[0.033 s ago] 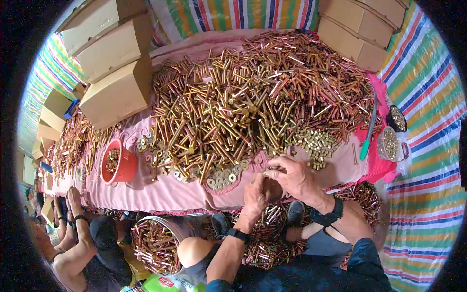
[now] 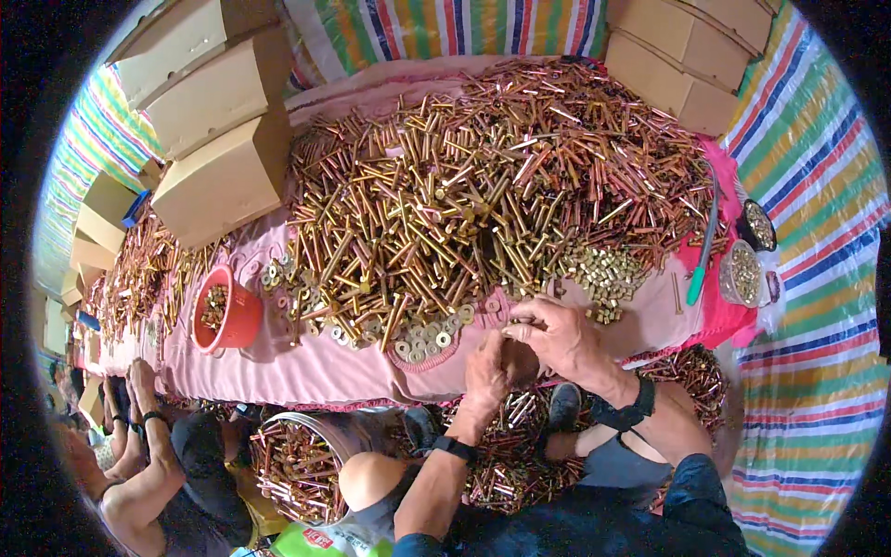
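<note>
Near the bolts (image 2: 408, 223), a red tub (image 2: 243, 320).

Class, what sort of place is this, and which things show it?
Probably a small hardware workshop: a heap of long brass-coloured metal bolts, flat round silvery metal washers and stacked brown cardboard boxes suggest so.

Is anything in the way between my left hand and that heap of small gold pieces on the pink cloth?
Yes: your right hand is across the straight path from your left hand to the small gold pieces.
</note>
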A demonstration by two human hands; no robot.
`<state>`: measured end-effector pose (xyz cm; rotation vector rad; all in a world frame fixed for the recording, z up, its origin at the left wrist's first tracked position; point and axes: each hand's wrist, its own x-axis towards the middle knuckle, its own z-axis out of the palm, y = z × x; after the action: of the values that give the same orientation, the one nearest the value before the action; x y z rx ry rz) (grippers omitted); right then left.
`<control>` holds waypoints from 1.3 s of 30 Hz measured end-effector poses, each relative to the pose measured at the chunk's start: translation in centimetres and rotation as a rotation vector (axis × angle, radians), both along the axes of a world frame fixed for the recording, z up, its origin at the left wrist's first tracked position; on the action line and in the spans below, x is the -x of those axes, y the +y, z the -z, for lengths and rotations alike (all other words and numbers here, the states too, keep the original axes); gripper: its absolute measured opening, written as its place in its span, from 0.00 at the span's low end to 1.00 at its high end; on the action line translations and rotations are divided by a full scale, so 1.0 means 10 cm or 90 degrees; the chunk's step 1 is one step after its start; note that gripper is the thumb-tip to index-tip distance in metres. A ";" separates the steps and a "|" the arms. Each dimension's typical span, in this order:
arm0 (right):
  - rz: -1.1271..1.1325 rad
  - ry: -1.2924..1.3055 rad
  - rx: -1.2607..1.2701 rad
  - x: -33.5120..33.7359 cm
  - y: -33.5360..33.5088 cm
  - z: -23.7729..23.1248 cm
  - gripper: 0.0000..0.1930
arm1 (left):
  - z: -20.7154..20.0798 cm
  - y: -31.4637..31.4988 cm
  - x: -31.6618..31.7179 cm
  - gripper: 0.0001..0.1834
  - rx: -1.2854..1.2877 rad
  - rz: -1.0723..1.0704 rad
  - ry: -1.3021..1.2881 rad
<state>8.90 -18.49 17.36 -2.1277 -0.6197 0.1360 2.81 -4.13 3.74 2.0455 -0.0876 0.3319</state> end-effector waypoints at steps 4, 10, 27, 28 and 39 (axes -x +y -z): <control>-0.014 0.023 -0.018 -0.02 0.00 0.06 0.13 | -0.07 0.03 0.03 0.19 0.006 0.005 0.002; -0.052 -0.097 -0.001 -0.02 -0.03 0.14 0.11 | -0.08 0.00 0.01 0.24 0.041 0.008 -0.022; -0.065 -0.067 -0.044 -0.03 -0.03 0.22 0.09 | -0.07 -0.02 -0.01 0.18 0.003 -0.030 -0.053; -0.056 -0.066 -0.040 -0.04 -0.05 0.18 0.10 | -0.08 -0.05 -0.02 0.17 0.013 -0.027 -0.055; -0.138 -0.278 0.011 -0.10 -0.02 0.10 0.13 | -0.04 -0.06 -0.01 0.16 0.023 -0.036 -0.052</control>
<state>9.89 -18.69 16.36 -2.1148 -1.1070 -0.2128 2.92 -4.71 4.18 2.0019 -0.0726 0.4492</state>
